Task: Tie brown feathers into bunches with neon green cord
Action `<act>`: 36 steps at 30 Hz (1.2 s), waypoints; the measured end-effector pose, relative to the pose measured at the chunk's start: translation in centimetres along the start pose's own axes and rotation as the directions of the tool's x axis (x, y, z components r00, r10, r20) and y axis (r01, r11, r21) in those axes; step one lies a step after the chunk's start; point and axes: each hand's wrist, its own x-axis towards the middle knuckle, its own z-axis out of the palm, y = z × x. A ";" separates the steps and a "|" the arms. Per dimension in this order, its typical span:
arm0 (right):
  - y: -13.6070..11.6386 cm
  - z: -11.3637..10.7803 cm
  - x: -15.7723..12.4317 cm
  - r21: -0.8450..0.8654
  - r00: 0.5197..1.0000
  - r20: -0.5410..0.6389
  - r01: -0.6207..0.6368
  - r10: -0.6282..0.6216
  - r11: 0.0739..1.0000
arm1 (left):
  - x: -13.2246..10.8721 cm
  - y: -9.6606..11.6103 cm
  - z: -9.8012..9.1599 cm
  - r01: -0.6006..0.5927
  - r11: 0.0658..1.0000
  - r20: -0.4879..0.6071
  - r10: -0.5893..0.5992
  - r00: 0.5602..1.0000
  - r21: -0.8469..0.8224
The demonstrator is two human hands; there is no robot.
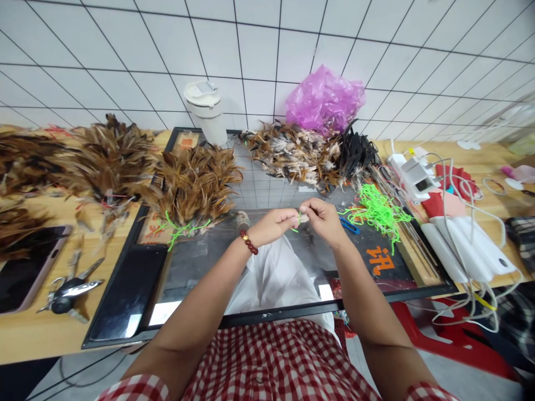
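My left hand (275,225), with a beaded bracelet (249,243) at its wrist, is closed in a pinch on a short piece of bright green string (298,219). Close against it, my right hand (321,218) also pinches at the string. A small pale bit shows between the fingertips, too small to make out. Both hands are above a glass-topped panel (267,289). Right of them lies a tangle of green string (378,214), with a blue tool (349,225) nearer my right hand. To the left sits a bunch of brown feathers (194,181), green string at its base.
Mixed feathers (292,153), black feathers (357,150) and a pink plastic bag (326,100) lie by the tiled wall. A white tumbler (209,114) stands at the back. Phones (131,292), keys (69,292) and more feathers (108,153) are left; chargers and cables (472,245) are right.
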 end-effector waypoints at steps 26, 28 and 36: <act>-1.4 0.7 -0.9 -0.038 0.987 0.083 0.139 -0.135 0.990 | -0.7 0.5 1.0 0.199 0.738 -0.227 -0.064 0.972 0.645; -1.6 0.4 -1.0 0.021 0.988 0.033 0.147 -0.148 0.989 | -0.6 0.4 1.1 0.184 0.789 -0.241 -0.046 0.969 0.586; -0.7 1.9 -0.6 0.330 0.990 -0.121 -0.030 0.074 0.943 | 0.8 -0.7 1.1 -0.040 0.848 -0.361 -0.182 0.914 -0.528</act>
